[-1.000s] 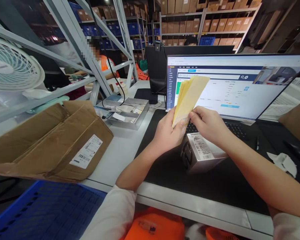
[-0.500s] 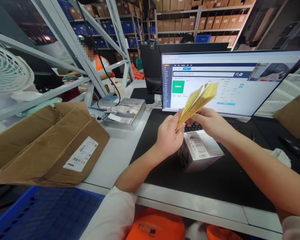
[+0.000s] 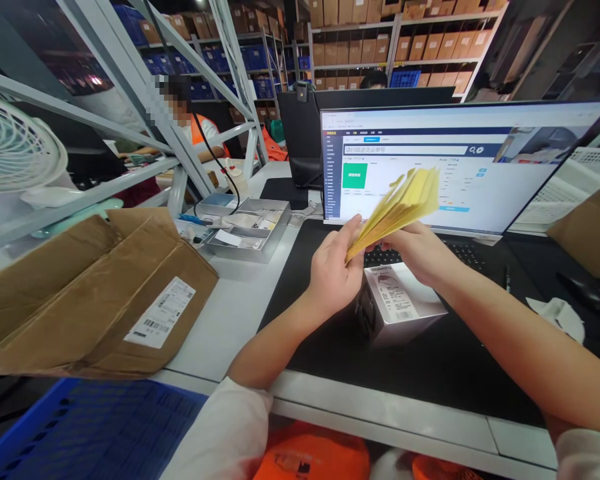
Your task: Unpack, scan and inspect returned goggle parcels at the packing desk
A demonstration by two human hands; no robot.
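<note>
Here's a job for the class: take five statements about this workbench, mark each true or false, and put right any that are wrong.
1. The left hand holds a bundle of yellow sheets. True.
2. The right hand rests on the mouse. False: it is at the yellow sheets, with its fingertips mostly hidden.
3. The printed box sits on the black mat. True.
4. The monitor screen is dark. False: it is lit and shows a page with a green square.
5. The cardboard box, left of the mat, bears a white label. True.
</note>
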